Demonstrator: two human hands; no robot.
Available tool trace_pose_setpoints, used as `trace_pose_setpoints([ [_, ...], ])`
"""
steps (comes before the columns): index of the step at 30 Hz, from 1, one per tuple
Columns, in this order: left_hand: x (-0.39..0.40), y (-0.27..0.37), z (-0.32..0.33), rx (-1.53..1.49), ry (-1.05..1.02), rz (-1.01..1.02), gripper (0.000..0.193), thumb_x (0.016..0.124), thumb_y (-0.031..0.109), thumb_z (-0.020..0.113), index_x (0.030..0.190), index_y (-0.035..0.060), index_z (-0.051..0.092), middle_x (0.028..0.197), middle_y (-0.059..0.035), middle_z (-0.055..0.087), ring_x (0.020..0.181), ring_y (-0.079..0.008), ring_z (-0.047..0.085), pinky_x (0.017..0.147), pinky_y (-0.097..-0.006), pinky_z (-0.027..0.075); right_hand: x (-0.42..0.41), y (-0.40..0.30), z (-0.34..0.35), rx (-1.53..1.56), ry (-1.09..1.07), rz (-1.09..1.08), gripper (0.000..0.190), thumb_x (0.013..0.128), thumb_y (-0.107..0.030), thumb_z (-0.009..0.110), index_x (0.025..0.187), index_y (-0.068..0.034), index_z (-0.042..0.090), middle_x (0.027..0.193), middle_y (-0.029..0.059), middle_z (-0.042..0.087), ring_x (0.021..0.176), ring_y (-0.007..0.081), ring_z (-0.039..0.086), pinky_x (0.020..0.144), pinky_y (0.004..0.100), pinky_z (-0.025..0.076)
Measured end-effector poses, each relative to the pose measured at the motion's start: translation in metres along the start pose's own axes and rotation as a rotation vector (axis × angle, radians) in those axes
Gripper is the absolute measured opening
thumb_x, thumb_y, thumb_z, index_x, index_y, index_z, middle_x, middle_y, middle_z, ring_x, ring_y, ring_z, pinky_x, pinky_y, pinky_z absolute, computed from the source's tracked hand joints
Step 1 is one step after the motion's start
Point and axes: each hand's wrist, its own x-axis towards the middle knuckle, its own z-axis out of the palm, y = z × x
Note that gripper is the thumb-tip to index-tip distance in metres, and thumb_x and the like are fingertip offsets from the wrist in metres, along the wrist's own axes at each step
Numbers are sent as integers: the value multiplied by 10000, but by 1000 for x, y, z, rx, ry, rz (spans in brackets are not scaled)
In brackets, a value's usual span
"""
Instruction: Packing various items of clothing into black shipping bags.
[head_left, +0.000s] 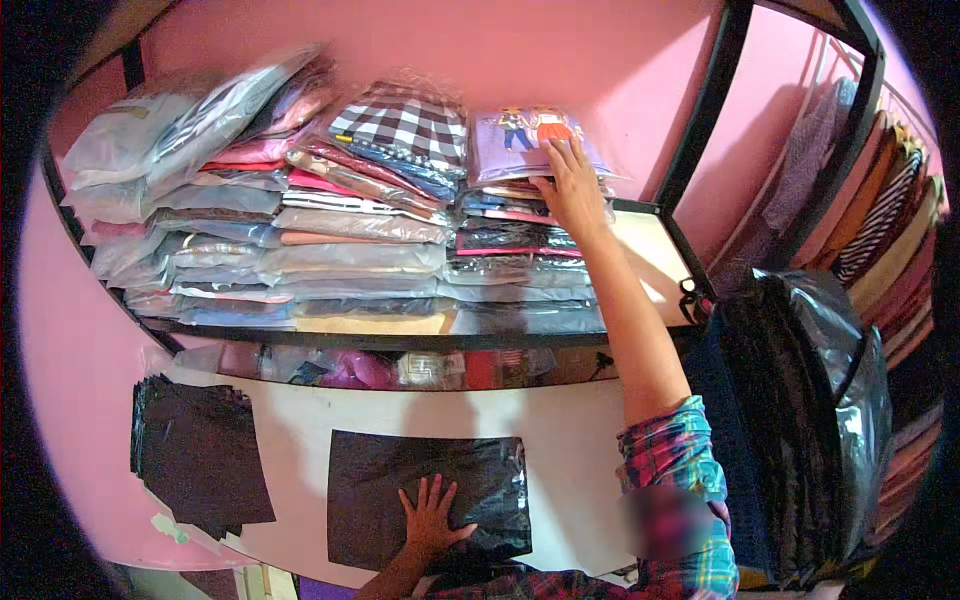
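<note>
My left hand (433, 517) lies flat with spread fingers on a black plastic mailing bag (360, 480). The bag rests on the white tabletop (570, 487). My right hand (571, 184) reaches up to the shelf and touches a folded lilac garment (502, 154) in clear plastic, printed with two cartoon figures. Its fingers lie over the front of this package, and the thumb stands apart. Under the garment is a stack of bagged clothes (517, 240). Left of it, a black-and-white checked garment (405, 124) tops another pile.
A stack of black bags (199, 450) lies at the table's left. Black-handled scissors (691, 296) are at the shelf's right end. A large black plastic-covered bundle (810, 420) stands to the right, below hanging clothes (877, 210). The dark shelf edge (375, 341) runs above the table.
</note>
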Motion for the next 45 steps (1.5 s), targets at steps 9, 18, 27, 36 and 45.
trace_pose_setpoints([
  [9,0,-1,0,-6,4,-10,914,660,728,488,1360,165,317,1436,-160,189,1323,-379,151,946,-705,-12,52,20,8,134,-376,351,277,840,-337,520,962,-123,645,832,194,624,820,352,599,727,445,466],
  [18,3,-3,3,45,-10,-11,917,643,735,496,1346,166,346,1422,-167,216,1315,-377,163,940,-712,9,49,18,3,24,-375,324,324,792,-412,579,990,-166,652,890,150,639,834,342,604,736,417,477],
  [27,4,-1,1,61,41,3,917,616,719,544,1325,161,376,1407,-164,250,1301,-375,199,935,-717,44,52,17,-3,-16,-510,71,358,711,-354,651,1034,-200,643,931,108,646,844,284,617,746,396,488],
  [36,6,2,-2,4,72,48,934,632,725,531,1334,138,341,1389,-201,264,1274,-414,239,946,-711,15,35,28,8,-252,-337,-4,236,789,-148,533,1010,-71,559,890,145,616,841,302,606,720,413,496],
  [45,-7,-6,9,64,134,68,914,653,700,530,1347,136,341,1407,-166,254,1300,-375,209,942,-706,41,2,-4,-172,154,-89,412,230,832,-119,538,1037,-21,571,870,238,591,803,347,608,693,361,458],
])
